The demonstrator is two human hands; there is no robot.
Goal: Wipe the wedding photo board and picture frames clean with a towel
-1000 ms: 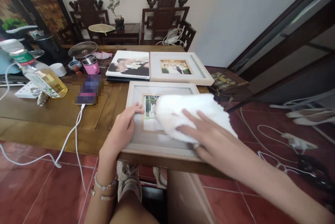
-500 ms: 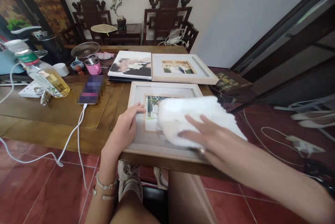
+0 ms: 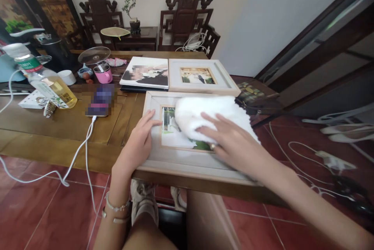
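Note:
A picture frame (image 3: 172, 162) with a pale wooden rim lies face up at the table's near edge, a photo (image 3: 167, 135) inside it. My left hand (image 3: 140, 137) rests on the frame's left side, fingers stretched out over the border and thumb apart. A fluffy white cloth (image 3: 195, 113) covers the upper right of the photo and the frame's right part. Pressed down on that cloth is my right hand (image 3: 230, 137), fingers spread over it and holding it against the frame.
Behind lie a second frame (image 3: 224, 76) and a photo panel (image 3: 146, 80). To the left are a phone (image 3: 101, 102) on a white cable (image 3: 87, 137), a pink mug (image 3: 103, 74), a bottle (image 3: 55, 86) and a bracelet-like metal item (image 3: 50, 108). A power strip (image 3: 336, 160) lies on the floor.
My right hand and the white cloth have slid up and slightly left over the frame, baring the photo's lower part. My left hand stays at the frame's left side.

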